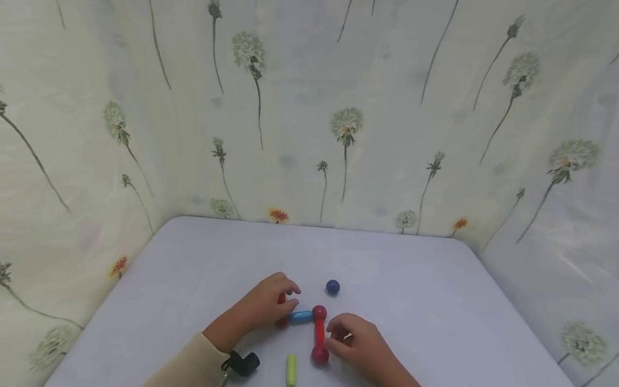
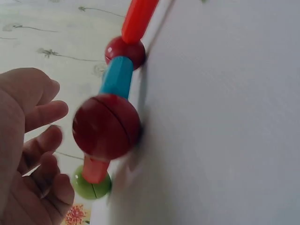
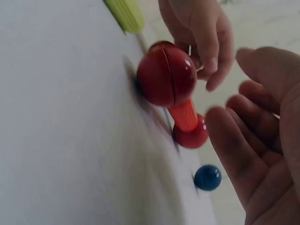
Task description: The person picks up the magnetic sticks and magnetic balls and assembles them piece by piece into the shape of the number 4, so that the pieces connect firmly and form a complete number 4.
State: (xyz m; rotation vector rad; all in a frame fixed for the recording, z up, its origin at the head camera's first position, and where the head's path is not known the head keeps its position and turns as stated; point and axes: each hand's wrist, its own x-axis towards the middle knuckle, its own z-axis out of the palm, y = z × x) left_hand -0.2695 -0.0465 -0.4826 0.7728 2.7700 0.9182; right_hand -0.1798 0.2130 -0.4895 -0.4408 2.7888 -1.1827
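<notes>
A joined chain of toy balls and sticks lies on the white table between both hands. In the head view, a light-blue stick [image 1: 301, 316] runs to a red ball [image 1: 319, 312], and a red stick [image 1: 319, 333] links that to another red ball [image 1: 320, 355]. The left wrist view adds a nearer red ball [image 2: 107, 126] and a green ball [image 2: 92, 183] on a short red stick [image 2: 96, 168]. My left hand [image 1: 266, 301] hovers over the chain's left end, fingers loosely bent around nothing. Beside the red stick, my right hand [image 1: 355, 341] is relaxed and holds nothing.
A loose dark-blue ball [image 1: 332, 287] sits beyond the chain. Toward the front lies a yellow-green stick [image 1: 291, 370]. A black device [image 1: 243, 364] is strapped at the left wrist. Flower-printed cloth [image 1: 300, 107] hangs behind the white table [image 1: 411, 279].
</notes>
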